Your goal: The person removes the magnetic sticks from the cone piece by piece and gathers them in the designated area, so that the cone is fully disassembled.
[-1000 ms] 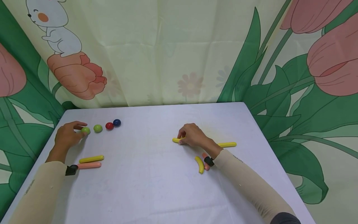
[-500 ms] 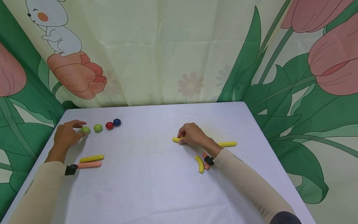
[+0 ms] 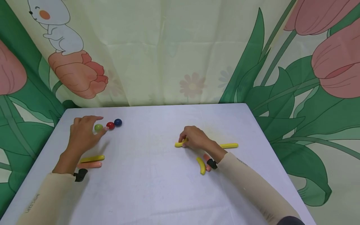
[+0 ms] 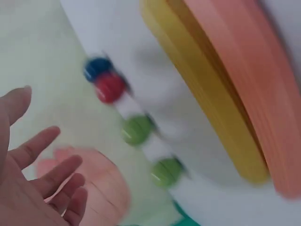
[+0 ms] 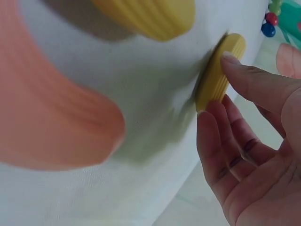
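My left hand point(image 3: 85, 132) hovers with thumb and index finger spread around the green ball point(image 3: 98, 127) in the head view. In the left wrist view its fingers hold nothing, and a second green ball point(image 4: 167, 172) ends the row; the hand hides that ball from the head view. A red ball point(image 3: 110, 126) and a blue ball point(image 3: 118, 122) sit just right of the thumb. On the table's right half my right hand point(image 3: 194, 137) pinches a short, ribbed yellow clay-like stick point(image 5: 221, 75) between thumb and fingers, low over the cloth.
Below the left hand lie a long yellow stick point(image 3: 92, 158) and a pink stick point(image 3: 91, 164), side by side. Near the right wrist are a curved yellow stick point(image 3: 201, 165), a partly covered pink piece point(image 3: 208, 168) and a straight yellow stick point(image 3: 229, 145). A white cloth point(image 3: 146, 175) covers the table.
My left hand has left the leftmost green ball and moved right, over the other green ball. The right hand has shifted slightly toward me, still pinching the short yellow stick.
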Demonstrator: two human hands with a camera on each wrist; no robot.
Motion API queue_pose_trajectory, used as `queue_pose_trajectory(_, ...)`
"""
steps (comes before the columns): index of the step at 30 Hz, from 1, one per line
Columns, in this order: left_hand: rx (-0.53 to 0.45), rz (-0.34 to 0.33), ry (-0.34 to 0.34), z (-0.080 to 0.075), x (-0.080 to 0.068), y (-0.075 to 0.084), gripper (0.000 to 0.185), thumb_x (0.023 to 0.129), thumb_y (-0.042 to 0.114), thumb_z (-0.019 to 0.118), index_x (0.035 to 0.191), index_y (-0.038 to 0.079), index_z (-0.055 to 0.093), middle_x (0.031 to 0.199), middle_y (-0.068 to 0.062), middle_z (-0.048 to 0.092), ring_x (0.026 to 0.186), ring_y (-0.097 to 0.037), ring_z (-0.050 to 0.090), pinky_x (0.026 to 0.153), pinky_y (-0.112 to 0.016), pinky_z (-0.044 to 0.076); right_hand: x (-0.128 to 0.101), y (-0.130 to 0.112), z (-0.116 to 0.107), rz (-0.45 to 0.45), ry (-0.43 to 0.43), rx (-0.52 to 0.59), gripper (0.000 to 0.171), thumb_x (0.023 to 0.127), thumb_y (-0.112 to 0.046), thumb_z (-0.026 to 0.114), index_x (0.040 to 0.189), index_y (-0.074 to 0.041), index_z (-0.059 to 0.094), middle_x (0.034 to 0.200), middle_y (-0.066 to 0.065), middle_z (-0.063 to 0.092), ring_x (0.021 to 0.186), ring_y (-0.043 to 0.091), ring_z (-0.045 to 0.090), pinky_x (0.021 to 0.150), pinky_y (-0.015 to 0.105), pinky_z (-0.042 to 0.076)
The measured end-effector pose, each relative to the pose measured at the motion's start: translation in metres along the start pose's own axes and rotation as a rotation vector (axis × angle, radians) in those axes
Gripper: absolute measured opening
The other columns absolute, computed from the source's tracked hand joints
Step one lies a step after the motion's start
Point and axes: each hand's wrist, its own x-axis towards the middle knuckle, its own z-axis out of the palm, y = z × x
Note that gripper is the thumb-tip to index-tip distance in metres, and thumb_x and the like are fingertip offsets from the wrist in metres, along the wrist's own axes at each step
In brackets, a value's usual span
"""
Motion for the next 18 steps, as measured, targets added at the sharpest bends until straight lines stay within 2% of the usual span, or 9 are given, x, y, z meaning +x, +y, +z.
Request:
queue_pose_trajectory(5, 0.01, 0.13, -0.05, 0.011, -0.022, 0.046, 0.067, 0.1, 0.044, 0.072, 0.151, 0.004, 0.053, 0.157, -0.034, 0.043, 0.14, -0.057, 0.035, 0.107, -0.076, 0.032, -0.016, -0.004, 0.001, -0.02, -0.023, 0.004, 0.02, 0.087, -0.004, 0.085, 0.1, -0.02, 0.085, 0.101, -0.004, 0.066, 0.097, 0.016, 0.06, 0.09, 0.035, 0.052)
queue_pose_trajectory(9, 0.006, 0.193, -0.123, 0.024, -0.041, 0.077, 0.068, 0.102, 0.048, 0.067, 0.154, 0.006, 0.052, 0.162, -0.031, 0.04, 0.147, -0.054, 0.034, 0.111, -0.075, 0.032, -0.033, -0.008, 0.003, -0.047, -0.039, -0.025, 0.018, 0.089, -0.007, 0.083, 0.099, -0.021, 0.086, 0.104, -0.007, 0.069, 0.105, 0.015, 0.061, 0.093, 0.036, 0.053)
queue_pose_trajectory(13, 0.025, 0.236, -0.175, 0.037, -0.055, 0.1, 0.07, 0.103, 0.052, 0.065, 0.156, 0.008, 0.05, 0.165, -0.028, 0.038, 0.15, -0.051, 0.033, 0.112, -0.072, 0.035, -0.054, -0.012, 0.006, -0.105, -0.043, -0.088, 0.015, 0.09, -0.009, 0.083, 0.1, -0.019, 0.086, 0.113, -0.005, 0.074, 0.115, 0.017, 0.062, 0.094, 0.038, 0.055)
queue_pose_trajectory(18, 0.041, 0.264, -0.206, 0.051, -0.067, 0.117, 0.076, 0.102, 0.056, 0.064, 0.16, 0.01, 0.047, 0.17, -0.027, 0.033, 0.155, -0.052, 0.031, 0.116, -0.072, 0.035, -0.081, -0.016, 0.013, -0.147, -0.018, -0.182, 0.014, 0.09, -0.01, 0.085, 0.101, -0.018, 0.087, 0.123, -0.001, 0.077, 0.118, 0.019, 0.063, 0.09, 0.036, 0.058)
